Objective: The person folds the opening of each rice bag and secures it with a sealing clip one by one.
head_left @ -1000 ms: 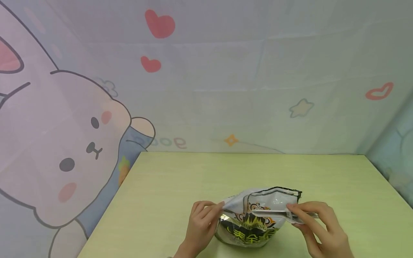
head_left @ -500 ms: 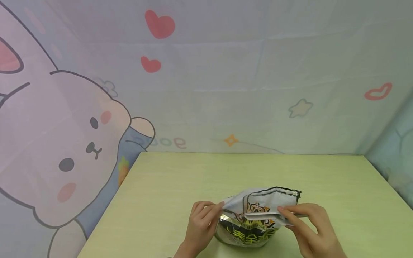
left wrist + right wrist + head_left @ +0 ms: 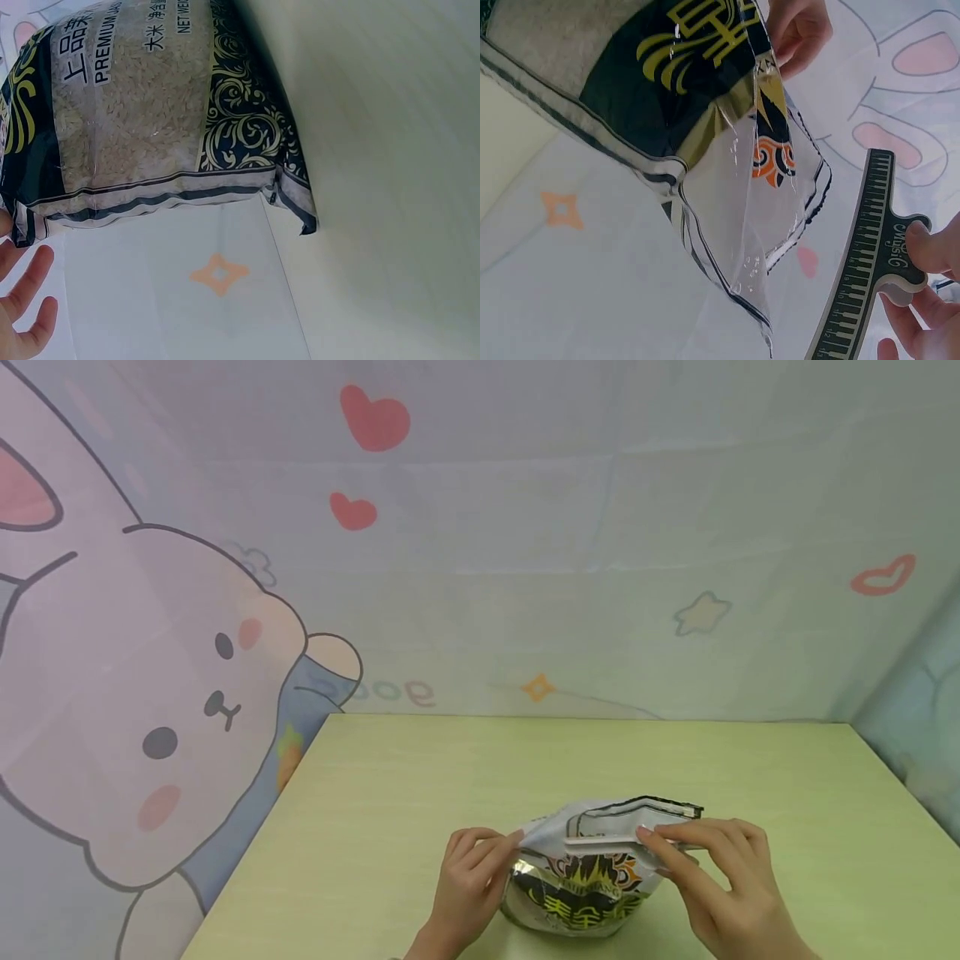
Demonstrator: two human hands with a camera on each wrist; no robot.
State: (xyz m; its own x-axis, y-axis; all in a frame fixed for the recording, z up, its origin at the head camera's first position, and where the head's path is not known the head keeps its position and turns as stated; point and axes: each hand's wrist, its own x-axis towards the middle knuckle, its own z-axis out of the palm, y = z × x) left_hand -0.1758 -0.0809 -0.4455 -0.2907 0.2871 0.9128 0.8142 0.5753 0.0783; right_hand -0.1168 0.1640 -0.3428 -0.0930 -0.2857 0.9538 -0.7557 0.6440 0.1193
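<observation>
Pale yellow-green, smooth surface (image 3: 360,860), seen from above. Nearest, bare right hand (image 3: 731,881) of a person, gripping by its handle a long, flat, black clip (image 3: 864,262) printed with white piano keys; thumb to one side of it, fingers (image 3: 906,322) to the other. Alongside, bare left hand (image 3: 471,881), with fingers pinching the upper left corner of a shiny plastic rice bag (image 3: 573,906) in white, black and gold with orange ornament. Stands upright on the surface between both hands, upper part creased; shows grain through a clear window in the left wrist view. Clip level with the bag's top in the head view, but with a gap between the two in the right wrist view; opening of its jaws impossible to tell. Probably best to hold the corner taut, press the plastic layers flat, align the long edge with the top, and spread the jaws before sliding on; with slack or skewed layers, risk of an uncovered end. Farthest, pastel cloth backdrop (image 3: 525,527) with a large, pinkish-white cartoon rabbit (image 3: 195,685) and red hearts (image 3: 378,425).
</observation>
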